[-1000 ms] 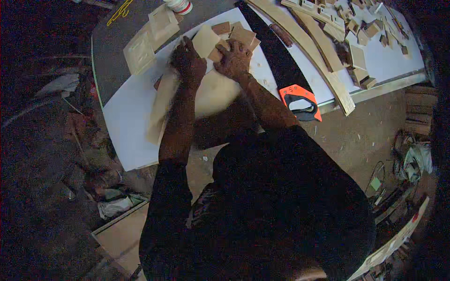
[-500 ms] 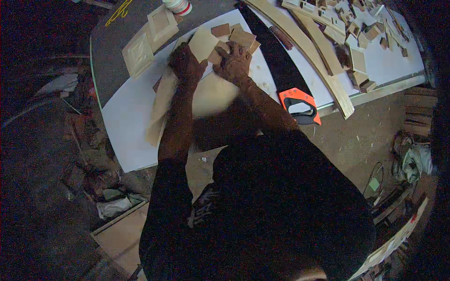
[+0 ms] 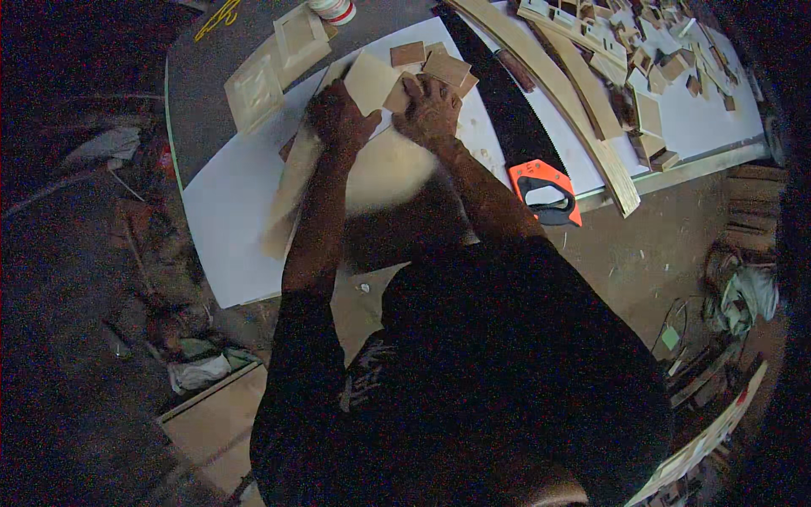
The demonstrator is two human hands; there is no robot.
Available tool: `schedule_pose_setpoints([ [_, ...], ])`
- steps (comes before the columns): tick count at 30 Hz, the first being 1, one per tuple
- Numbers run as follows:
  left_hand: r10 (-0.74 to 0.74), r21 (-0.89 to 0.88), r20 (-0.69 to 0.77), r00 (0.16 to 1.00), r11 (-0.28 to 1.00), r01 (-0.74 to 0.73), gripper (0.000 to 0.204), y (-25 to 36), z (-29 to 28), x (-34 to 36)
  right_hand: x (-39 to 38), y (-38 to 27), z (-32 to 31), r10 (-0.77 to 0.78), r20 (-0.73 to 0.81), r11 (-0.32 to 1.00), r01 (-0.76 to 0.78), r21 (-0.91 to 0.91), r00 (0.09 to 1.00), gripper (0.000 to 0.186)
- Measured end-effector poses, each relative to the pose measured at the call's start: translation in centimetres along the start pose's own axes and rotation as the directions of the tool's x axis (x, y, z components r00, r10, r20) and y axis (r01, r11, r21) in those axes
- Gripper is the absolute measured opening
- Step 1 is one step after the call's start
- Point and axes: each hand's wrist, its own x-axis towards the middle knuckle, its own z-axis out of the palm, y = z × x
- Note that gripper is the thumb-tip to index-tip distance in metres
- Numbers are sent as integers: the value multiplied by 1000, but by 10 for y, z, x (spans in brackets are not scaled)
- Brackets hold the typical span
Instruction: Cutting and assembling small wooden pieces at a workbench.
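Note:
Under my left hand (image 3: 340,118) lies a pale wooden piece (image 3: 372,81), its far end showing past the knuckles. The fingers curl round its left side, with the thumb stretched toward the right. My right hand (image 3: 431,112) bends its fingers over a small brown wood block (image 3: 399,95), which lies against the pale piece's right edge. Beneath both forearms is a broad light wooden board (image 3: 390,173), its near part in shadow. Past the right fingertips are a flat brown block (image 3: 447,68) and another brown block (image 3: 407,54).
A handsaw with an orange handle (image 3: 547,193) lies to the right, beside long wooden strips (image 3: 583,127). Several wood offcuts (image 3: 646,110) crowd the far right. Two panelled wood pieces (image 3: 255,87) and a white tub (image 3: 334,10) are at the far left. The white tabletop (image 3: 228,211) ends near my body.
The view has shifted slightly, moving the table things a little rightward in the picture. Both hands keep nearly the same hold on the wood pieces.

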Motion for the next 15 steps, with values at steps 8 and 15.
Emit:
schedule_pose_setpoints([
  [8, 77, -156, -25, 997, 984, -80, 91, 1, -26, -3, -3, -3, -40, -75, -23, 974, 78, 211, 997, 74],
  [15, 173, -511, 145, 974, 856, -76, 86, 6, -50, -58, -108, 59, -138, 12, -176, 999, -3, 52, 984, 54],
])
